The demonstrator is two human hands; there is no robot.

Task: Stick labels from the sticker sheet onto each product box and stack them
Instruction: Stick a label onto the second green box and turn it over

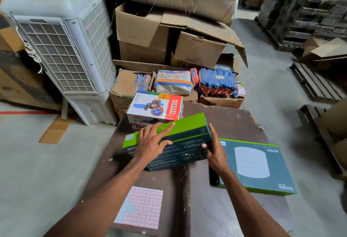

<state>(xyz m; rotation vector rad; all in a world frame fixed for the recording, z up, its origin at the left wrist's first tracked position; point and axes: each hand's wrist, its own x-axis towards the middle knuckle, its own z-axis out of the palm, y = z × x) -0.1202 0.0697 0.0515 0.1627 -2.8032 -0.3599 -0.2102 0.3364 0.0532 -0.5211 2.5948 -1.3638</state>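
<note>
Both hands hold a green-and-dark product box [180,141] tilted up on its long edge over the middle of the dark brown surface [234,120]. The left hand [152,143] lies spread across the box's upper face and green top edge, its grip flat and pressing rather than clenched; the right hand [216,152] clasps the box's right end, thumb on the near face. A small white label [130,137] with a "5" sits on the green edge at the box's left end, beside the partly readable word "Omada".

A second box [257,167] lies flat to the right, its near corner overhanging the surface's right edge; it reads "Omada" and "AC1350". The sticker sheet [139,206], pink-bordered with several labels gone from its left side, lies near the front-left edge, well apart from both boxes. At the far edge stands a white "KHYATI" box [155,108], marked "S632". Bare surface shows between the sheet and the held box.
</note>
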